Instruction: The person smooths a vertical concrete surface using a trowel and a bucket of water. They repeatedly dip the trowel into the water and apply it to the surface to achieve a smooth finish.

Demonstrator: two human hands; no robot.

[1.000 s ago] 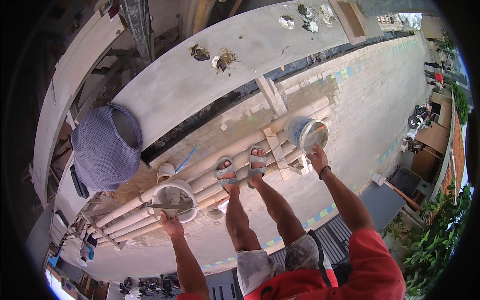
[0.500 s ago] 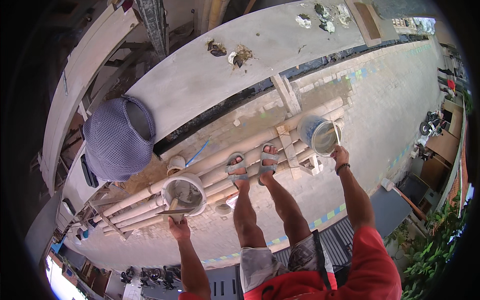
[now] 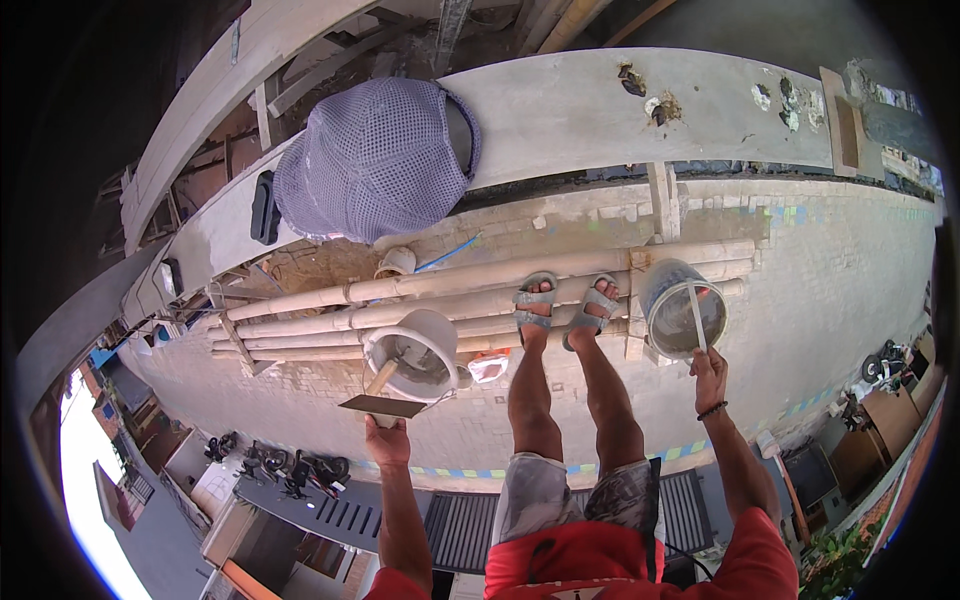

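My left hand (image 3: 388, 440) is closed on a trowel (image 3: 382, 405) with a flat grey rectangular blade; its wooden handle points up toward the white pail. That white pail (image 3: 432, 330) holds wet grey mix and sits by the bamboo poles, just beyond the trowel. My right hand (image 3: 710, 370), a dark bracelet at its wrist, grips the pale, band-like bucket handle (image 3: 696, 312). This handle crosses the mouth of a blue-grey bucket (image 3: 660, 283) with grey liquid inside. A small reddish thing shows in the bucket, too unclear to name.
My sandalled feet stand on bamboo poles (image 3: 560, 263) above a paved ground (image 3: 830, 290). Along the far side runs a long grey concrete ledge (image 3: 550, 120) with broken holes. A purple-grey mesh cap (image 3: 380, 160) and a black object (image 3: 265, 207) are at its left.
My view has turned, so the ledge and cap appear farther right. Both hands keep their holds; the trowel blade now shows broader, and the right bucket's handle lies straight across its mouth.
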